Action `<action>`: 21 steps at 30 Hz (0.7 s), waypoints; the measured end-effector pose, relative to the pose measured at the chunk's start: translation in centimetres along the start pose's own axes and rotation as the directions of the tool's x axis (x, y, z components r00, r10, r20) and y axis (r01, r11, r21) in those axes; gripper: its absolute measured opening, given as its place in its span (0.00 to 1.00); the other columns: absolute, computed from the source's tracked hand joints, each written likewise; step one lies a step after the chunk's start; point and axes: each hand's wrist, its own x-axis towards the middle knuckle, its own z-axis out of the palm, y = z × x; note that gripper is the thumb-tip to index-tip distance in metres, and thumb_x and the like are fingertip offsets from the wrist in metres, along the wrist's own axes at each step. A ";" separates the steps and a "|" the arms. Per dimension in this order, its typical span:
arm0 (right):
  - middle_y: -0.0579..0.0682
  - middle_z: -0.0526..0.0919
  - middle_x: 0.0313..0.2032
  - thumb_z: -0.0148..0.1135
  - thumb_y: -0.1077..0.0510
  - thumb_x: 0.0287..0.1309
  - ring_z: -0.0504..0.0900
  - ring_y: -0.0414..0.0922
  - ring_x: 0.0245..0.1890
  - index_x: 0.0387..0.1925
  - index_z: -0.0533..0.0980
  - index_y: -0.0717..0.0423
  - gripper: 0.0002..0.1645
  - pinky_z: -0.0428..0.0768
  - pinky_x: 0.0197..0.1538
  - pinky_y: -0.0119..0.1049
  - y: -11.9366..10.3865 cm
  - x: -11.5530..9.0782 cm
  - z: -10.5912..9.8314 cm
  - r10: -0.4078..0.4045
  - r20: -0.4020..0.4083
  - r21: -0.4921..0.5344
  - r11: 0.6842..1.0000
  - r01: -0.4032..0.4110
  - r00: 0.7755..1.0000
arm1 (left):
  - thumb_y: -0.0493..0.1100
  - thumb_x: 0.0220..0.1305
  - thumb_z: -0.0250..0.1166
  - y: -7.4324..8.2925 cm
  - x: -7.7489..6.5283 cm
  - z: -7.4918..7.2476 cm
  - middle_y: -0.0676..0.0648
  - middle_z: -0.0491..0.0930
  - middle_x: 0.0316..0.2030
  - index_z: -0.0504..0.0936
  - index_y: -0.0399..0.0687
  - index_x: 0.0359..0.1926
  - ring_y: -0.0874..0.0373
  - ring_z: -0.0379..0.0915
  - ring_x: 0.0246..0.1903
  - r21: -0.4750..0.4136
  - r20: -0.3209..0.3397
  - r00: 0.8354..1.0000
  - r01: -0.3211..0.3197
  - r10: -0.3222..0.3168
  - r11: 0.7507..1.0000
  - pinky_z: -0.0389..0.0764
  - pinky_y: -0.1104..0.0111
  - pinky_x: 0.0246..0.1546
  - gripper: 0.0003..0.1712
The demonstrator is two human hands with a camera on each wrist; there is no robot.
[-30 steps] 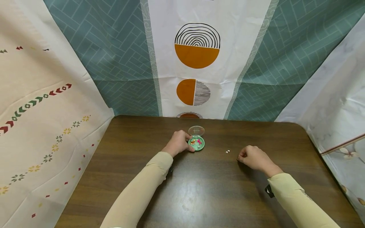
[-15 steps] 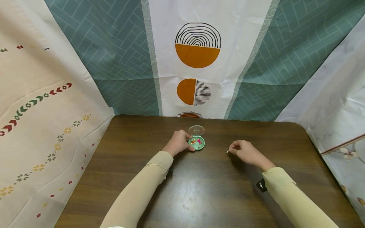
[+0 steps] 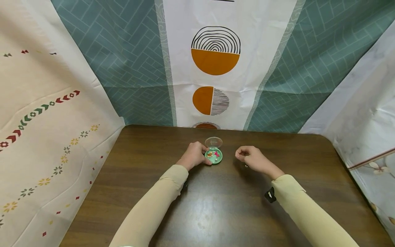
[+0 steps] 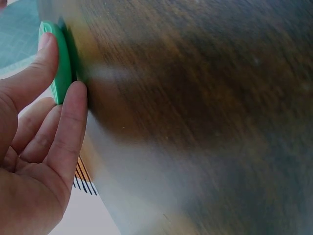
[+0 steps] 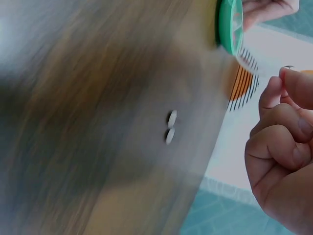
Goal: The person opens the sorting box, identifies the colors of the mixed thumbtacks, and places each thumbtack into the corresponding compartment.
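My left hand grips the near-left edge of a small round green case, thumb in front and fingers behind. Its clear lid stands open at the back. Tiny orange and pink pieces lie inside the case. Held just right of the case, above the table, my right hand pinches thumb and forefinger together. A tiny dark-edged piece shows at those fingertips in the right wrist view, too small to identify. Two small pale oval pieces lie on the table below that hand, mostly hidden in the head view.
The brown wooden table ends at the back against a patterned curtain. White patterned cloths hang at left and right. A dark strap sits at my right wrist.
My right hand has moved left toward the case, passing over the two small pale pieces, with its thumb and forefinger still together. The left hand stays at the case.
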 end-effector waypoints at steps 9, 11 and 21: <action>0.46 0.75 0.29 0.56 0.57 0.62 0.72 0.44 0.32 0.35 0.77 0.58 0.07 0.71 0.35 0.39 -1.7 2.3 2.6 -0.061 0.013 -0.020 0.998 0.061 0.998 | 0.52 0.31 0.80 -0.1 0.1 0.1 0.55 0.81 0.40 0.82 0.47 0.48 0.63 0.73 0.39 -0.017 -0.012 1.000 -0.006 0.006 1.000 0.72 0.74 0.38 0.37; 0.47 0.76 0.29 0.56 0.58 0.62 0.72 0.44 0.32 0.34 0.77 0.58 0.07 0.71 0.35 0.39 -1.8 2.7 3.2 -0.071 0.014 -0.027 0.997 0.071 0.997 | 0.52 0.32 0.80 -0.1 0.2 0.1 0.55 0.81 0.40 0.82 0.46 0.48 0.63 0.73 0.39 -0.023 -0.009 1.000 -0.007 0.007 1.000 0.72 0.74 0.38 0.37; 0.45 0.77 0.27 0.57 0.56 0.62 0.72 0.41 0.28 0.31 0.77 0.54 0.06 0.71 0.33 0.37 -2.3 4.1 5.6 -0.090 -0.019 -0.176 0.981 0.086 0.996 | 0.51 0.32 0.79 0.1 0.0 -0.1 0.54 0.81 0.40 0.82 0.46 0.49 0.62 0.74 0.39 -0.029 0.003 1.000 -0.005 0.005 1.000 0.72 0.75 0.36 0.37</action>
